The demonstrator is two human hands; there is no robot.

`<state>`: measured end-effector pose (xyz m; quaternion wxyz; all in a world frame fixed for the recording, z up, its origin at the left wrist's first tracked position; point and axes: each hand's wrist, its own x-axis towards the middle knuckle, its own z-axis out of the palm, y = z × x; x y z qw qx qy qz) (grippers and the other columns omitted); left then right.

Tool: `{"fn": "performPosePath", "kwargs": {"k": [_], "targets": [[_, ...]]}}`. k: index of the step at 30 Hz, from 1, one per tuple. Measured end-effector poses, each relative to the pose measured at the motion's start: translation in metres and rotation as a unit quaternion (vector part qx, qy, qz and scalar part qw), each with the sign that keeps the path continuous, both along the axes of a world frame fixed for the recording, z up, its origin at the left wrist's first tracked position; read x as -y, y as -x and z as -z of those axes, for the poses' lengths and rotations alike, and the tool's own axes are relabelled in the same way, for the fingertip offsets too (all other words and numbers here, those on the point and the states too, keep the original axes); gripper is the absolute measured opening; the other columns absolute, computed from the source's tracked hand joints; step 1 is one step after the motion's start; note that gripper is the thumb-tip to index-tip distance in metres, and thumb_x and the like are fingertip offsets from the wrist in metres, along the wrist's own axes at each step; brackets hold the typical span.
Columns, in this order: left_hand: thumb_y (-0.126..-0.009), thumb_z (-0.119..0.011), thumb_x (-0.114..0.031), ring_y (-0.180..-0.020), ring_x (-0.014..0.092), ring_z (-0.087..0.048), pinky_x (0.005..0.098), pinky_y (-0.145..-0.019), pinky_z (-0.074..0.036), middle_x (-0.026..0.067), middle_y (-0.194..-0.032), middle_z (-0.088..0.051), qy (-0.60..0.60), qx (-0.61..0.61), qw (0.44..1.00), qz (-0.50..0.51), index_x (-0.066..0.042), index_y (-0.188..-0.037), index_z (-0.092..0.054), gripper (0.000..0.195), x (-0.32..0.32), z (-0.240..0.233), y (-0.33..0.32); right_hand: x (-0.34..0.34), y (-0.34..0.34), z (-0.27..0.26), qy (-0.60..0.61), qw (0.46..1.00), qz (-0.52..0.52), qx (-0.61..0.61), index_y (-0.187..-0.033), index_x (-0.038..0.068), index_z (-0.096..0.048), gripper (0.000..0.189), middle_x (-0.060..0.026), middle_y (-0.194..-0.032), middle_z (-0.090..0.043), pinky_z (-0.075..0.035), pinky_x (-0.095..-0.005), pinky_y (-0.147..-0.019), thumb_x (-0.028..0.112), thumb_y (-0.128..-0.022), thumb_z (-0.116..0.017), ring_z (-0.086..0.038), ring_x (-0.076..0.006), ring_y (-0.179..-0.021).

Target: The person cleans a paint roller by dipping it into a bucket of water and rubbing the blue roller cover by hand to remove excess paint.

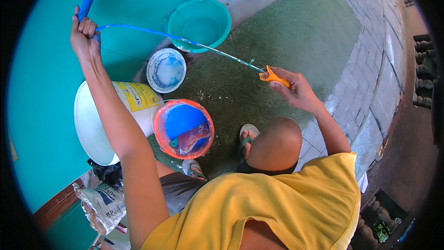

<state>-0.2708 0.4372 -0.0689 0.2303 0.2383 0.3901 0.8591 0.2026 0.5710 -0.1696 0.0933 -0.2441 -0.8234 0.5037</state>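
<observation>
My left hand (85,33) is raised at the upper left in front of the teal wall, its fingers closed around the lower end of a paint roller's blue sleeve (89,0). From there the roller's long thin metal rod (180,39), smeared with blue and white paint, runs down to the right. It ends in an orange plastic handle (277,78), which my right hand (293,88) grips. Beneath the rod stand a green plastic basin (203,24) and a small white tub (166,70) holding whitish-blue paint.
An orange bucket (210,125) with blue paint and a scraper-like piece in it stands before my feet. Beside it lies a large white bucket (93,125) with a yellow label. A torn bag (107,205) rests at lower left. Grey pavers (362,55) border the green mat (305,17).
</observation>
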Motion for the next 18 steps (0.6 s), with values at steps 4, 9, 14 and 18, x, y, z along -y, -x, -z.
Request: {"fn": "performPosePath", "kwargs": {"k": [4,9,14,18], "targets": [[-0.097,-0.039,-0.017,-0.048,0.006,-0.016,0.0219,-0.041,-0.016,-0.0052,-0.059,-0.021,-0.042,-0.012,0.999,0.032,0.000,-0.117,-0.048,0.028,0.014,-0.002,-0.011,0.002,0.000,0.009,0.002,1.000,0.021,0.008,-0.114,0.003,-0.057,0.036,-0.0133,-0.077,-0.061,-0.042,-0.0301,-0.054,0.028,-0.088,-0.058,-0.051,-0.0164,-0.056],[-0.097,-0.039,-0.016,-0.048,0.006,-0.016,0.0221,-0.041,-0.017,-0.0045,-0.058,-0.021,0.005,-0.018,0.999,-0.028,0.002,-0.116,-0.048,0.028,0.012,0.000,-0.016,-0.003,0.000,0.008,0.024,1.000,-0.013,0.001,-0.119,0.004,-0.053,0.040,-0.0128,-0.080,-0.063,-0.044,-0.0333,-0.057,0.028,-0.088,-0.058,-0.057,-0.0212,-0.060],[-0.096,-0.039,-0.012,-0.054,0.011,-0.028,0.0253,-0.051,-0.031,0.0014,-0.064,-0.031,-0.017,0.093,0.988,0.118,0.006,-0.119,-0.039,0.030,0.018,0.007,0.033,-0.002,0.002,0.001,-0.126,0.990,-0.052,-0.037,-0.125,0.006,-0.045,0.044,-0.0139,-0.090,-0.062,-0.046,-0.0357,-0.066,0.026,-0.088,-0.058,-0.061,-0.0263,-0.072],[-0.092,-0.038,-0.003,-0.073,0.023,-0.047,0.0371,-0.075,-0.044,0.0145,-0.085,-0.045,0.075,0.057,0.990,0.103,0.007,-0.126,-0.029,0.037,-0.001,0.003,0.023,-0.007,-0.013,-0.002,-0.062,0.997,0.004,0.035,-0.128,0.008,-0.042,0.047,-0.0111,-0.093,-0.060,-0.047,-0.0359,-0.064,0.026,-0.087,-0.058,-0.061,-0.0241,-0.071]]}}
